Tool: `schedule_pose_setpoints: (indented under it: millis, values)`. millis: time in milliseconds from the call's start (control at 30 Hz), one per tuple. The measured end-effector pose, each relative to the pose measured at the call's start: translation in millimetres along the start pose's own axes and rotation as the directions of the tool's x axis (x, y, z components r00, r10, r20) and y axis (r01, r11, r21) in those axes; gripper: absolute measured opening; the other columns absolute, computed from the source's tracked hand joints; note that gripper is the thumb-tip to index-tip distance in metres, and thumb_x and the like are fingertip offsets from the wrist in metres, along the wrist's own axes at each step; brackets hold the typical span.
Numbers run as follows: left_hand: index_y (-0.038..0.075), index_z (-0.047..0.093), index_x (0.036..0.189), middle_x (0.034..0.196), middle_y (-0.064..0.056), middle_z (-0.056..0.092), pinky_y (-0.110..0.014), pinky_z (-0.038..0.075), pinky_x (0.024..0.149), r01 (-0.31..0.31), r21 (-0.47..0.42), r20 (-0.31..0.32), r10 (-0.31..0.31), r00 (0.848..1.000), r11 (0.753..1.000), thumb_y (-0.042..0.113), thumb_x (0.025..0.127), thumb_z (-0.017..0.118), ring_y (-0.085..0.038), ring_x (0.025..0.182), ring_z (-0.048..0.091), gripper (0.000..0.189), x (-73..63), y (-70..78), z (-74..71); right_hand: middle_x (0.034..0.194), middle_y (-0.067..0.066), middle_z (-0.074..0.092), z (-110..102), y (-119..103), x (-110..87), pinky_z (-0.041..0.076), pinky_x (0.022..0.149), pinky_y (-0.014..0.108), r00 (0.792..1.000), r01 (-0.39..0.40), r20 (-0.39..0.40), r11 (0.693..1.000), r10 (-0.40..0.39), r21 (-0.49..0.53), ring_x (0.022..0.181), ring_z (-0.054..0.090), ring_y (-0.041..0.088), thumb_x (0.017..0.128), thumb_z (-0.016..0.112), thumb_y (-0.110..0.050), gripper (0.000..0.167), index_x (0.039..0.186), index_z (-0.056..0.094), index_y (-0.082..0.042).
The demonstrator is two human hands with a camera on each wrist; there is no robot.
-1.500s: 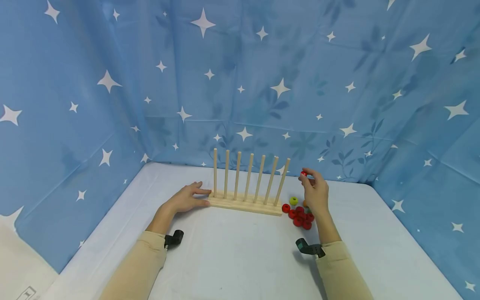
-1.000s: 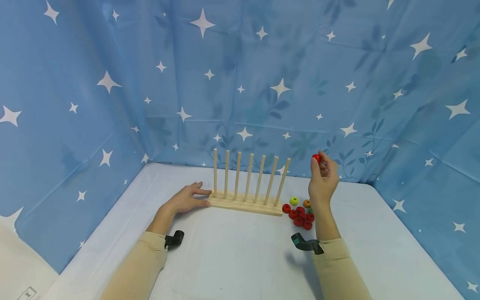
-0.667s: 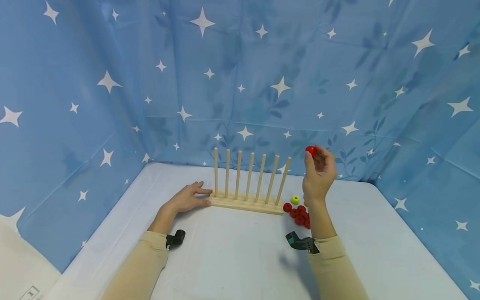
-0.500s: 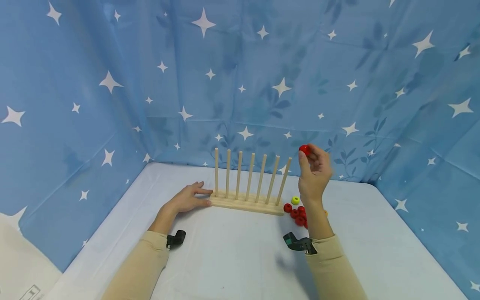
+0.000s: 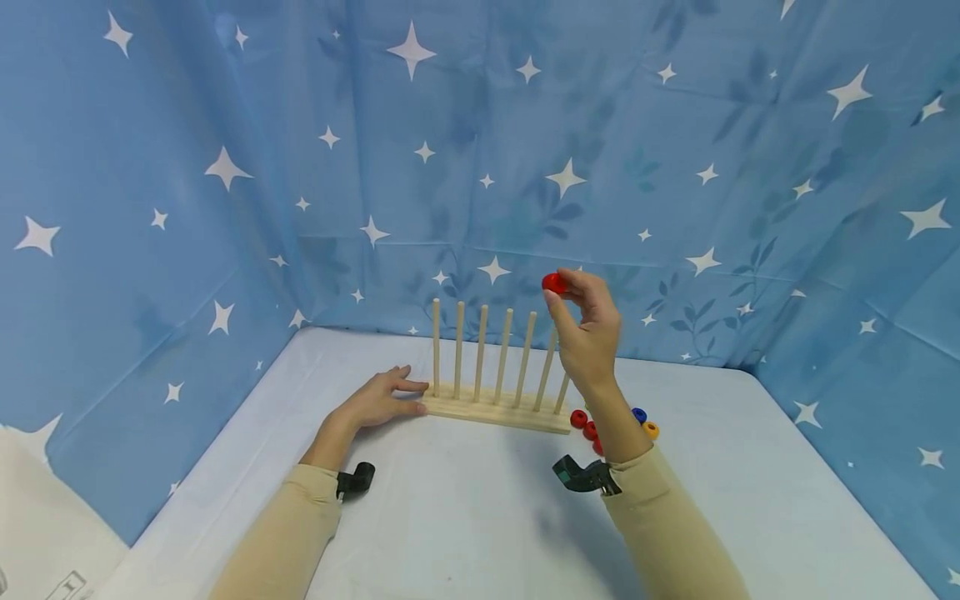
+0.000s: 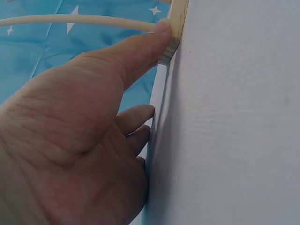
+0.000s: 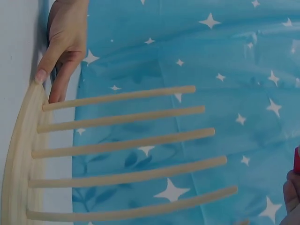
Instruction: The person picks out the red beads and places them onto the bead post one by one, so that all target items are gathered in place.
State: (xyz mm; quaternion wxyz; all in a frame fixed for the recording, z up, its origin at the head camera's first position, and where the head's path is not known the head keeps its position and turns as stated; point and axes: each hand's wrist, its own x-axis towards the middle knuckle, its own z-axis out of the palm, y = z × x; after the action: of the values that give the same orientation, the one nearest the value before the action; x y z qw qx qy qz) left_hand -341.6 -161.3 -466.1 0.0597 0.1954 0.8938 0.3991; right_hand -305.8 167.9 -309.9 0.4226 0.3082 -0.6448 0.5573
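Observation:
My right hand (image 5: 592, 333) pinches a red bead (image 5: 555, 283) between thumb and fingertips, raised above the right part of a wooden peg rack (image 5: 495, 410). Several bare upright pegs stand in a row on the rack's base; the hand hides the upper ends of the rightmost ones in the head view. At the rack's left end, my left hand (image 5: 378, 398) holds the base, thumb on the front corner and index finger at the back, as the right wrist view also shows. Only a sliver of the bead (image 7: 296, 160) shows at that view's right edge.
Loose beads lie on the white table (image 5: 450, 517) just right of the rack: red ones (image 5: 578, 418), a blue one (image 5: 639, 414) and a yellow one (image 5: 650, 430). My right forearm covers part of that group. A blue star-patterned curtain (image 5: 465, 200) closes off the back and sides.
The right hand has lifted the red bead and carried it leftward from beside the rack to above its right-hand pegs. A blue and a yellow bead have come into sight. The left hand stays put.

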Motion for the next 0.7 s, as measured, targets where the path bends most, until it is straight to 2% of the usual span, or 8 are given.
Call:
schedule_pose_setpoints:
  millis: [233, 333, 500, 700]
  values:
    - [0.017, 0.067, 0.142, 0.17, -0.022, 0.026, -0.068, 0.013, 0.126, 0.014, -0.017, 0.004, -0.014, 1.0, 1.0, 0.037, 0.092, 0.08, -0.044, 0.161, 0.01, 0.056, -0.3, 0.1, 1.2, 0.12, 0.024, 0.065, 23.1, 0.8, 11.4, 0.056, 0.096, 0.029, 0.997, 0.05, 0.055, 0.997, -0.047, -0.06, 0.109, 0.065, 0.031, 0.094, 0.072, 0.005, 0.032, 0.126, 0.068, 0.008]
    - [0.017, 0.067, 0.141, 0.17, -0.022, 0.026, -0.069, 0.013, 0.125, 0.013, -0.021, 0.003, -0.012, 1.0, 1.0, 0.037, 0.092, 0.08, -0.044, 0.161, 0.01, 0.055, -0.3, 0.3, 1.8, 0.118, 0.028, 0.064, 31.8, -4.0, 14.9, 0.058, 0.093, 0.04, 0.996, 0.056, 0.08, 0.993, -0.048, -0.103, 0.107, 0.065, 0.037, 0.092, 0.072, 0.009, 0.031, 0.123, 0.068, 0.011]
    - [0.016, 0.068, 0.14, 0.169, -0.023, 0.027, -0.069, 0.013, 0.125, 0.016, -0.027, 0.0, -0.016, 1.0, 1.0, 0.038, 0.09, 0.082, -0.044, 0.16, 0.011, 0.056, -0.6, 1.0, 1.5, 0.112, 0.035, 0.065, 44.2, -16.7, 18.5, 0.056, 0.089, 0.057, 0.992, 0.048, 0.122, 0.992, -0.034, -0.113, 0.103, 0.064, 0.046, 0.089, 0.071, 0.015, 0.03, 0.118, 0.067, 0.018]
    - [0.015, 0.07, 0.138, 0.169, -0.023, 0.029, -0.069, 0.015, 0.125, 0.017, -0.024, -0.008, -0.017, 1.0, 1.0, 0.037, 0.09, 0.083, -0.045, 0.16, 0.013, 0.054, -0.1, 0.5, 0.2, 0.113, 0.03, 0.067, 59.7, 4.9, 19.1, 0.057, 0.09, 0.056, 0.984, 0.031, 0.177, 0.994, -0.012, -0.109, 0.104, 0.066, 0.042, 0.091, 0.073, 0.009, 0.029, 0.119, 0.067, 0.014]
